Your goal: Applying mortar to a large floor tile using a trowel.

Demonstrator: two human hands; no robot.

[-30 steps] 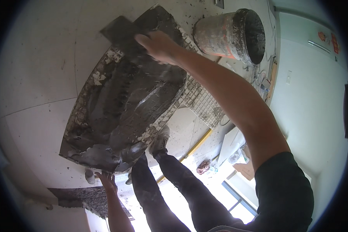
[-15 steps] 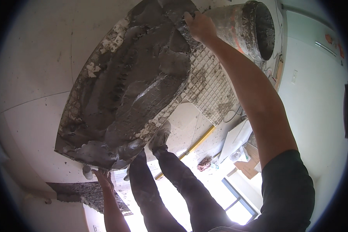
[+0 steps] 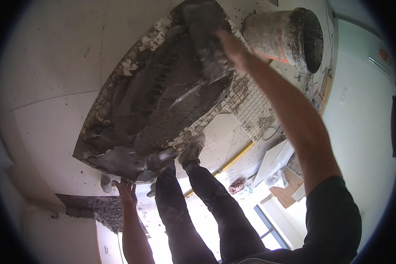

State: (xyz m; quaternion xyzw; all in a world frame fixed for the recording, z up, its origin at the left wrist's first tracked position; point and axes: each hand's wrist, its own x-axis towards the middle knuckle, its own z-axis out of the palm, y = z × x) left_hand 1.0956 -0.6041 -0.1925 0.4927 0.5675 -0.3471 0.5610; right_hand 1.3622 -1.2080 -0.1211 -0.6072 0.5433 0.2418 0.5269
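Note:
A large tile or slab [image 3: 130,66] stands tilted before me, its upper face coated with wet grey mortar [image 3: 141,105]. My right hand [image 3: 235,52] is closed on a flat trowel [image 3: 204,39], whose mortar-covered blade lies against the far right part of the coating; motion blurs hand and blade. At the near left corner, my left hand [image 3: 126,190] grips the slab's edge, its fingers partly hidden beneath. Pale lumps of old mortar cling along the slab's left and right borders.
A mortar-caked bucket [image 3: 268,35] lies on its side at the far right. Beside the slab are a gridded mat or tile sheet [image 3: 253,110], a yellow strip [image 3: 235,156] and cardboard [image 3: 286,191]. My shoe [image 3: 192,149] is close to the slab's right edge.
The trowel in my right hand has swept nearer to me along the mortar's right side. My left hand stays at the slab's corner. The whole view has shifted slightly.

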